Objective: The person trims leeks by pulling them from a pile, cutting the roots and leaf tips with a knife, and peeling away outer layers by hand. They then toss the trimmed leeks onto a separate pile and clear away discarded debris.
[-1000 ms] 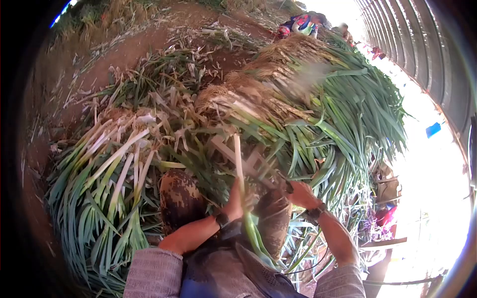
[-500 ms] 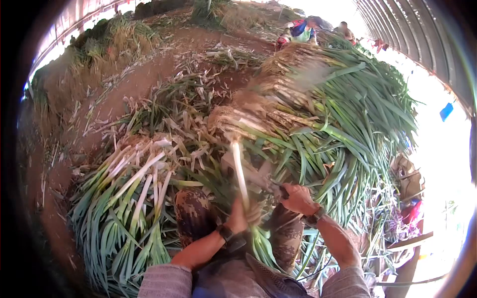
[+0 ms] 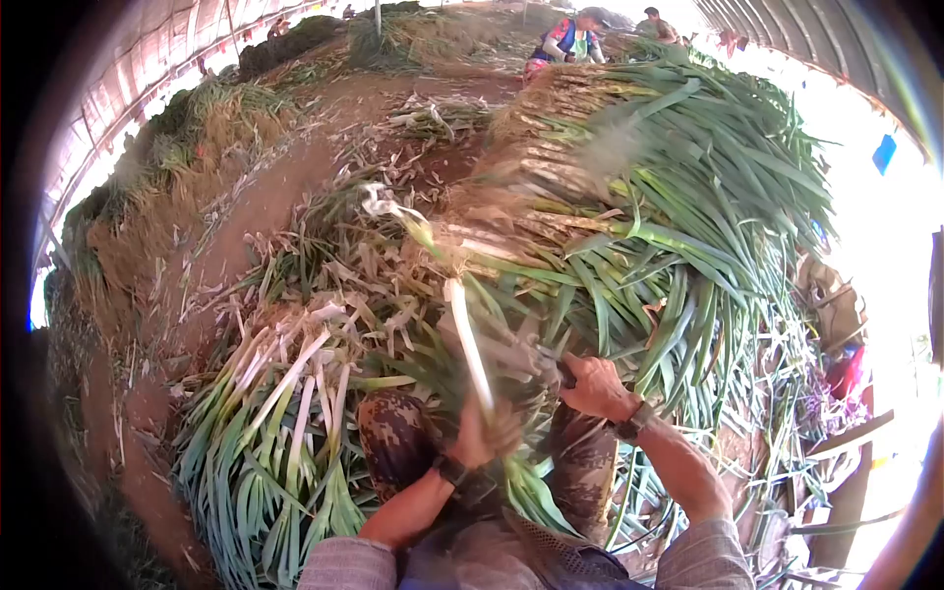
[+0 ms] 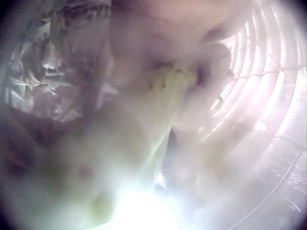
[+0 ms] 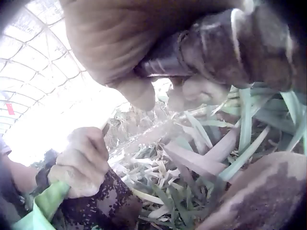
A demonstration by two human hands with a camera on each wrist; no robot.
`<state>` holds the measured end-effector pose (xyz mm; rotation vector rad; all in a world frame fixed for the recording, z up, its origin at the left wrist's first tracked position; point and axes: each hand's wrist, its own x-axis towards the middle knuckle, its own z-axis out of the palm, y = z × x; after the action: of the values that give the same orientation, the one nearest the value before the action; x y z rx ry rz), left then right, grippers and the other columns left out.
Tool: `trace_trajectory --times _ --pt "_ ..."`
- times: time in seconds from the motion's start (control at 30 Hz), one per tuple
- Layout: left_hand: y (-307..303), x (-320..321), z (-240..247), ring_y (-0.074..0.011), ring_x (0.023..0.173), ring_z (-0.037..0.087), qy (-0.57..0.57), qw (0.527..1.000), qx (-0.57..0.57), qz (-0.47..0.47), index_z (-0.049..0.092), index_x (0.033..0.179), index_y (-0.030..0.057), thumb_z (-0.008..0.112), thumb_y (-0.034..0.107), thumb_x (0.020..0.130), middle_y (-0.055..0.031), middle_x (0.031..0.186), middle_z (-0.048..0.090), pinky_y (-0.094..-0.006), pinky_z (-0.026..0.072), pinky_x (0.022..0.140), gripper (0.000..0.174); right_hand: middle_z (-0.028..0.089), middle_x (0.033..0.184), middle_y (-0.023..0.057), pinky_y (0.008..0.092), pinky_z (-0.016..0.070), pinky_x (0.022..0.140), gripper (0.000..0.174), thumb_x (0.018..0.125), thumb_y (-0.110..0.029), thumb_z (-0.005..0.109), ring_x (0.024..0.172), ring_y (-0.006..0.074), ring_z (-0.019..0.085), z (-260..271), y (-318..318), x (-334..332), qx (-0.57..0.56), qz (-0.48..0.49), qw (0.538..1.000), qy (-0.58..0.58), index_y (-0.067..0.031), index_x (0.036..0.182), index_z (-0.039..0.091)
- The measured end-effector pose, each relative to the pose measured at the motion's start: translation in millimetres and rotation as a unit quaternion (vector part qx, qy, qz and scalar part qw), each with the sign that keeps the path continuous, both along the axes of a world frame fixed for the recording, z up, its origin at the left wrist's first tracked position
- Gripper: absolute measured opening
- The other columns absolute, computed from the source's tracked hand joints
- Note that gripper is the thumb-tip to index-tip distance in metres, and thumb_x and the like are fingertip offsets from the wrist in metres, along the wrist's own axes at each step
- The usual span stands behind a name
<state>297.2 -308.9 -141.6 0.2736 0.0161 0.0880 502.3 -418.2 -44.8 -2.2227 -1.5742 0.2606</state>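
Note:
My left hand [image 3: 482,435] grips a leek [image 3: 467,334] around the middle. Its white shaft points up and away from me, while its green leaves hang toward my lap. In the right wrist view the same fist holds the green leaf part [image 5: 52,203]. My right hand [image 3: 597,387] grips a dark, banded, tube-like tool [image 5: 211,45], whose front end points toward the leek and is blurred. A loose pale strip of skin [image 3: 393,209] hangs in the air beyond the leek's root end. The left wrist view is hazy, with fingers close around the pale green stalk [image 4: 168,91].
Leeks with clean white shafts [image 3: 295,393] lie in a pile at my left. A large heap of rooty, untrimmed leeks [image 3: 688,216] stretches away on the right. Peeled scraps [image 3: 334,221] cover the ground ahead. Two people [image 3: 570,44] are at the far end of the heap.
The head view has tilted up, showing more background. The leek stays in my left hand and the tool in my right. A strip of skin now flies off beyond the leek's root end.

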Motion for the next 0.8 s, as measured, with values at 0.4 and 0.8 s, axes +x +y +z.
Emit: trace_trajectory --times 0.4,0.8 --pt "0.3 -2.2 7.0 -0.0107 0.037 0.027 -0.005 1.000 0.005 0.004 0.048 0.064 0.0121 0.027 0.073 0.093 0.0060 0.044 0.029 -0.0293 0.0247 0.041 0.071 0.069 0.085 0.0189 0.0485 0.0487 0.078 0.037 0.080 -0.031 0.065 0.083 0.0387 0.065 4.3 8.2 -2.7 -0.024 0.013 0.999 -0.017 -0.0078 0.109 0.063" --pt "0.4 -4.8 13.2 -0.0111 0.038 0.028 -0.013 1.000 0.003 0.007 0.048 0.063 0.0122 0.029 0.072 0.094 0.0061 0.047 0.030 -0.0299 0.0267 0.040 0.070 0.067 0.081 0.0210 0.0498 0.0502 0.073 0.037 0.080 -0.030 0.065 0.080 0.0416 0.065 15.2 15.3 -10.6 -0.033 0.011 0.999 0.002 -0.0080 0.110 0.061"
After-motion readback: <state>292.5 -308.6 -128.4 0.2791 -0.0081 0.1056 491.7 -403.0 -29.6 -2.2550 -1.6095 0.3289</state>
